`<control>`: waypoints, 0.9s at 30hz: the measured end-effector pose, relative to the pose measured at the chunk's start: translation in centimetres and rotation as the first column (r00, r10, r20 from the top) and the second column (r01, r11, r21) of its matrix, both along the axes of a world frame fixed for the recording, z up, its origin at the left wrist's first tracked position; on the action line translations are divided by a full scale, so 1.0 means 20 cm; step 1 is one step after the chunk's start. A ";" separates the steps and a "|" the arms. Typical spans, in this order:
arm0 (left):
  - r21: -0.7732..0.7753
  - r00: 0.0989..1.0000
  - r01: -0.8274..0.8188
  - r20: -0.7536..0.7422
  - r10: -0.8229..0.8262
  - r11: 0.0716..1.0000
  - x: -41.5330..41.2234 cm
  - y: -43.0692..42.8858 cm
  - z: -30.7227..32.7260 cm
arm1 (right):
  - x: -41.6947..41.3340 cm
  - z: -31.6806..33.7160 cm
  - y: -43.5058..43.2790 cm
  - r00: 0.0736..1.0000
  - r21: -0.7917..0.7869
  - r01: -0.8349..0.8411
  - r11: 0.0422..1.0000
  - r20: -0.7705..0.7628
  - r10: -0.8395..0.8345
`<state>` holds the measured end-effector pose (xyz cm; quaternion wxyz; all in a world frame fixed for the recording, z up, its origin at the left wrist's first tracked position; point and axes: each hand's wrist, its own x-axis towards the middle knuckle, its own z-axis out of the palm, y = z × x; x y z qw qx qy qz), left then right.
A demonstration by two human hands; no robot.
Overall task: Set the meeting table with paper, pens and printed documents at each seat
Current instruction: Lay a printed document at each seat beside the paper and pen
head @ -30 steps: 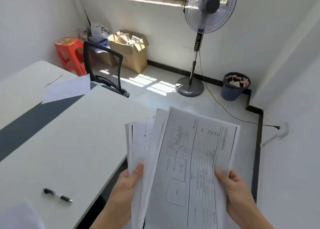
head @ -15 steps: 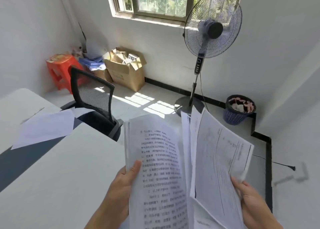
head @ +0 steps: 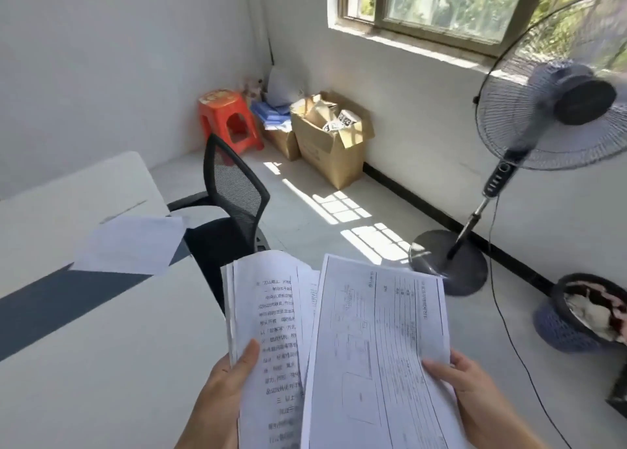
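Form sheet swung back over text pages, hands pinching them beside table edge.

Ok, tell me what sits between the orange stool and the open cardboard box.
Head view: a smaller box with a blue stack on top sits between the orange stool and the open cardboard box.

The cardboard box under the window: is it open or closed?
Open. The cardboard box has its flaps splayed outward, with brown paper and small printed items showing inside.
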<state>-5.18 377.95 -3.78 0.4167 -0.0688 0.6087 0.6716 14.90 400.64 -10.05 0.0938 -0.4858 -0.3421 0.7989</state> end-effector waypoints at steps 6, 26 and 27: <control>-0.113 0.907 -0.421 -0.022 0.421 0.900 -0.04 -0.09 0.00 | -0.53 0.00 0.34 0.935 0.054 -0.351 0.935 -0.034 0.354; -0.164 0.339 -0.929 -0.013 0.941 0.332 -0.26 -0.61 -0.01 | -2.32 0.00 -0.36 0.401 0.236 -0.898 0.371 0.093 0.911; -0.182 0.312 -0.934 -0.007 0.950 0.306 -0.25 -0.61 -0.02 | -2.40 -0.03 -0.41 0.360 0.237 -0.915 0.326 0.114 0.926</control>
